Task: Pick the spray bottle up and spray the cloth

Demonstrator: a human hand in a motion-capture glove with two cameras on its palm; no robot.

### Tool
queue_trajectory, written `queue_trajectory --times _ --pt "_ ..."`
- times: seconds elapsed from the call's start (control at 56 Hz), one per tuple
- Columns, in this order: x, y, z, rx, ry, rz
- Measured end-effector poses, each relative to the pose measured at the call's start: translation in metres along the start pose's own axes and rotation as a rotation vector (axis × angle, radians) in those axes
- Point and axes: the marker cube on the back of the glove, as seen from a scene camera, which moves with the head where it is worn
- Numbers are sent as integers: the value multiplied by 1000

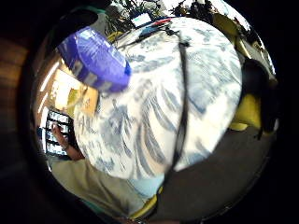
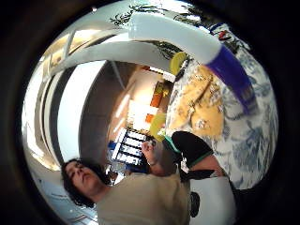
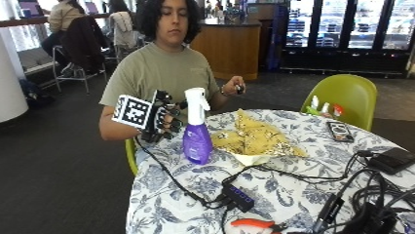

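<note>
Round table, blue floral tablecloth [image 3: 292,195]: spray bottle [image 3: 197,127], yellow cloth [image 3: 254,137], phone [image 3: 340,131], cables [image 3: 311,178], pliers [image 3: 256,224].

gloved right hand [image 3: 163,118] raised, fingers loosely spread, holding nothing; bare left hand [image 3: 236,86] lifted.

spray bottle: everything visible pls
The spray bottle stands upright on the patterned tablecloth near the table's edge, just beside the yellow cloth. Its body is translucent purple plastic; the trigger head and nozzle are white. The gloved right hand is beside it, fingers relaxed, not gripping.
</note>
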Motion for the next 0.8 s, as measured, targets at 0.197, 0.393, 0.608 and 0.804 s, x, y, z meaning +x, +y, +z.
queue_trajectory --times 0.197,0.393,0.608,0.804 --pt "-4 -55 23 139 -77 28" --pt "-1 -88 37 333 -94 28" --pt "5 -132 52 477 -102 26" --pt "5 -153 65 422 -117 11"
